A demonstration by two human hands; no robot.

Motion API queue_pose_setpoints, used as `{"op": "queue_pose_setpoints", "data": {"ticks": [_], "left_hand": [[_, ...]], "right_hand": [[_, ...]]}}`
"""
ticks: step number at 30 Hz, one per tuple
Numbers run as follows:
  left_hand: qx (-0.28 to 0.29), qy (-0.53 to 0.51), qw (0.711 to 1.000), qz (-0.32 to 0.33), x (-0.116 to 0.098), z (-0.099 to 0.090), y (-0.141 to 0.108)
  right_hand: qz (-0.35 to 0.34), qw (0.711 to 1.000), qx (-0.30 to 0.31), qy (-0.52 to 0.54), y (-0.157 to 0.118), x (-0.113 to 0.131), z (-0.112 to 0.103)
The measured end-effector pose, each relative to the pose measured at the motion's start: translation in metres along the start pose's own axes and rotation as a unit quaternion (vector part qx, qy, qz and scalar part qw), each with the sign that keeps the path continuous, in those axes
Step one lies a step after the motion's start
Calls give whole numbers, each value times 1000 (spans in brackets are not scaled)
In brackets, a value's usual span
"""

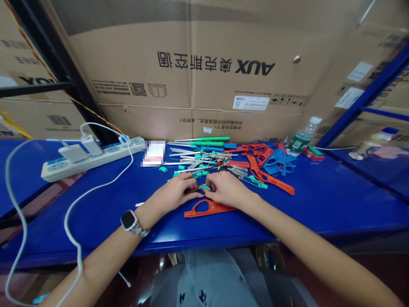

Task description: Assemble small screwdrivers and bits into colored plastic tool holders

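Observation:
My left hand [180,189], with a watch on its wrist, is closed at the fingertips on something thin that I cannot make out. Facing it, my right hand [225,187] pinches around a small teal plastic piece [205,187]; the fingers partly hide it. Just below both hands lies an orange plastic lighter shell [209,208] with a finger-hole opening. A metal tube end [139,204] shows left of my left wrist. Behind the hands are loose metal tubes [185,163], several teal pieces [198,175] and a heap of clear and wired parts [212,158].
Orange shells [275,181] and blue shells [279,162] lie at the right. A water bottle [302,138] stands behind them. Green-handled lighters [214,139] lie at the back. A power strip [92,157] with white cables is on the left. A cardboard wall [191,94] backs the blue table [111,217].

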State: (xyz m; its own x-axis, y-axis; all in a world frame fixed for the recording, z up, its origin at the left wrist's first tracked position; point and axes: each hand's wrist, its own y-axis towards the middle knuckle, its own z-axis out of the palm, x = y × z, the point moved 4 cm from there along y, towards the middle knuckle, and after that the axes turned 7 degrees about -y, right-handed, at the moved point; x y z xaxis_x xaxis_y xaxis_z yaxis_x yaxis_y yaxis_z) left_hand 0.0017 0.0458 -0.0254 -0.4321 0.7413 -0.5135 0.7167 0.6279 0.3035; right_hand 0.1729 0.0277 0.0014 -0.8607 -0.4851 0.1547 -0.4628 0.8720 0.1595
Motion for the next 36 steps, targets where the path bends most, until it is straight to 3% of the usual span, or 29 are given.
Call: {"op": "queue_pose_setpoints", "data": {"ticks": [7, 14, 25, 36], "left_hand": [[-1, -8, 1000, -5, 2, 0, -1], [5, 2, 1000, 17, 2, 1, 0], [2, 6, 1000, 12, -2, 1, -1], [9, 13, 999, 33, -1, -1, 3]], "right_hand": [[11, 999, 0, 44, -5, -3, 4], [47, 998, 8, -39, -1, 2, 3], [53, 988, -11, 145, -7, -8, 6], [51, 991, -44, 119, -9, -8, 10]]}}
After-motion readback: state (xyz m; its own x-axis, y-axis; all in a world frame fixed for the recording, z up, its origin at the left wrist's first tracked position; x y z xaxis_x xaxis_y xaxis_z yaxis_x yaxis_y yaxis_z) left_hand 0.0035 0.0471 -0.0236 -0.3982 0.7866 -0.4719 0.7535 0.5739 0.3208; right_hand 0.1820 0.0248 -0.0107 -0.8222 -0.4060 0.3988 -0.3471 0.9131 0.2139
